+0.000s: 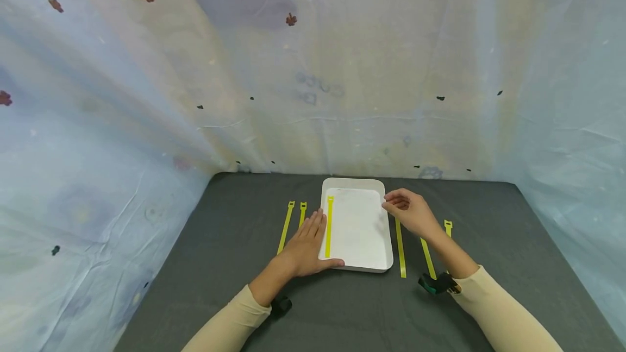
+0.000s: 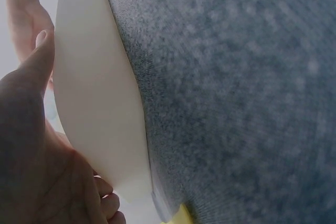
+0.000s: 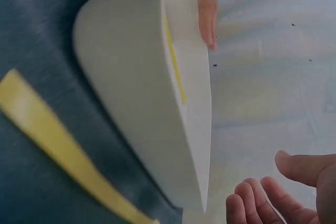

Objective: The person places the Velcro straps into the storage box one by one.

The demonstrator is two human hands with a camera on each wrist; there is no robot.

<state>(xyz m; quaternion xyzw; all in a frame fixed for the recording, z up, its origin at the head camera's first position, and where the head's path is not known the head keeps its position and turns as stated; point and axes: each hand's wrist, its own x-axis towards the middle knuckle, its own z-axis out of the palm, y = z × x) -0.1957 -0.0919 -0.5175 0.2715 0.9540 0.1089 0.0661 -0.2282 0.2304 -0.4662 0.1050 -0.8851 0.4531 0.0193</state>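
Resting straight-fingered on the left rim of the white tray (image 1: 363, 227), the left hand (image 1: 304, 246) lies with its thumb reaching along the near edge, at the tray's lower left corner in the head view. Over by the tray's upper right edge, the right hand (image 1: 412, 213) hovers with its fingers softly bent, and the right wrist view shows thumb and fingertips apart, nothing between them!

Now look inside the tray, at centre frame: one yellow strap (image 1: 329, 227) lies lengthwise near the left wall, slotted end toward the top of the frame, just beside the left fingers. That's one in, by my count.

And outside? Two straps lie left of the tray, the outer strap (image 1: 286, 227) and the inner strap (image 1: 303, 209), whose lower part is hidden by the left hand. Right of the tray come three more: the nearest strap (image 1: 400, 249), the middle strap (image 1: 428, 259) and the far strap (image 1: 448, 227), partly behind the forearm. If they all belong inside, it looks early, with five to go.

Underneath spreads the dark cloth (image 1: 352, 314), and across the upper frame hangs a pale patterned curtain (image 1: 352, 69).
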